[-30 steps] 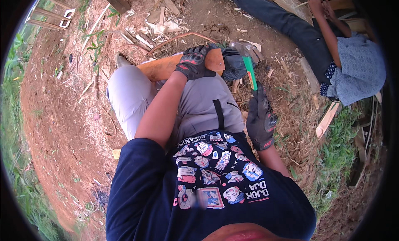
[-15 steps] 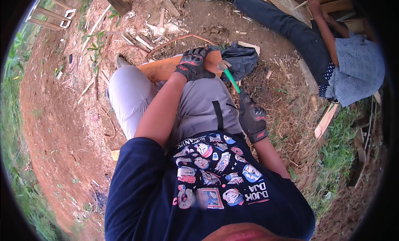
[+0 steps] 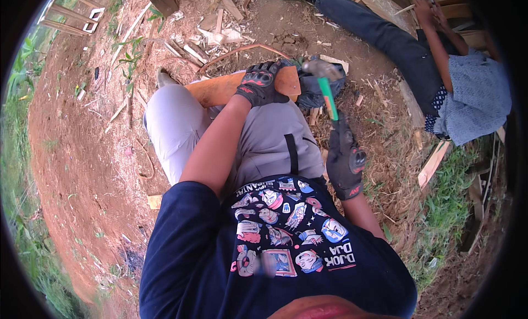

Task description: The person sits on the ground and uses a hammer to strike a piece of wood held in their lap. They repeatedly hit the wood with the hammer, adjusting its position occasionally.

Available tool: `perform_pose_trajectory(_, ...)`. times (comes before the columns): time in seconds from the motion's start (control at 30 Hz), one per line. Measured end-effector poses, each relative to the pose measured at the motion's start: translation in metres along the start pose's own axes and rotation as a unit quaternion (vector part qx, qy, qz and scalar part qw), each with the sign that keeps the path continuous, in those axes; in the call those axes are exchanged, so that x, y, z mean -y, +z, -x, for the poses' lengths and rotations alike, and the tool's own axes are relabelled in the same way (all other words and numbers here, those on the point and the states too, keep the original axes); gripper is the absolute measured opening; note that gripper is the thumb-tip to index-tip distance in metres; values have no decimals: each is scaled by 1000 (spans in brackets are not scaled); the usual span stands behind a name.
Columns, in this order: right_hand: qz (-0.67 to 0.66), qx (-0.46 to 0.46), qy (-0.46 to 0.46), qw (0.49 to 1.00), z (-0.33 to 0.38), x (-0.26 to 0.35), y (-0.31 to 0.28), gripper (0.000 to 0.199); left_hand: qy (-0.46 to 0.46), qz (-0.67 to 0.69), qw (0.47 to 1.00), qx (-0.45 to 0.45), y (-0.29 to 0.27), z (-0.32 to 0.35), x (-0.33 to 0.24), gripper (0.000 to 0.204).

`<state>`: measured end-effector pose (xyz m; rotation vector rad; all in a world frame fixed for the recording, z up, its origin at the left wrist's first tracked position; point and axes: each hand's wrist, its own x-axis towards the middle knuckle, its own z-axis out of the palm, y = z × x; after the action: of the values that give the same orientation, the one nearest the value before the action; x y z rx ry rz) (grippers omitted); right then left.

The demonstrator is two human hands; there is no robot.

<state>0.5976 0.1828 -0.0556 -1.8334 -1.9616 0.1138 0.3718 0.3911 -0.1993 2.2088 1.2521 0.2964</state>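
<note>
Across my lap lies an orange-brown wooden block (image 3: 214,90), long and thick, its right end facing the hammer. My gloved left hand (image 3: 260,83) is closed over the block near that end. In my gloved right hand (image 3: 346,160) is a hammer (image 3: 328,98) with a green handle, gripped low on the handle. The hammer's head is raised and apart from the block's end, slightly smeared by motion. Behind the head, a dark plastic bag (image 3: 335,82) lies on the ground, partly hidden.
Wood offcuts and chips (image 3: 220,36) litter the brown soil ahead. A bent reddish strip (image 3: 236,51) curves beyond the block. At the upper right another person (image 3: 476,93) sits with a leg stretched out, hands at pieces of wood. A small wooden frame (image 3: 71,14) stands far left.
My right hand has drawn the hammer to the right and away from the block's end, where its head was touching or very close. My left hand keeps its hold on the block.
</note>
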Motion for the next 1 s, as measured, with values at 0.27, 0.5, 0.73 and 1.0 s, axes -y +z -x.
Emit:
perform_pose_trajectory(0.27,103,229,62,966,16,-24,28,59,13,-10,1000,-10,-3,-6,-4,118)
perform_pose_trajectory(0.5,-54,-70,-20,996,-13,9,-5,57,-2,-18,1000,6,-6,-5,-10,125)
perform_pose_trajectory(0.73,149,110,172,967,23,-93,30,43,-14,-52,996,66,-9,-33,-34,114)
perform_pose_trajectory(1.0,291,270,219,891,81,-136,65,39,3,-48,998,49,-9,-32,-27,108)
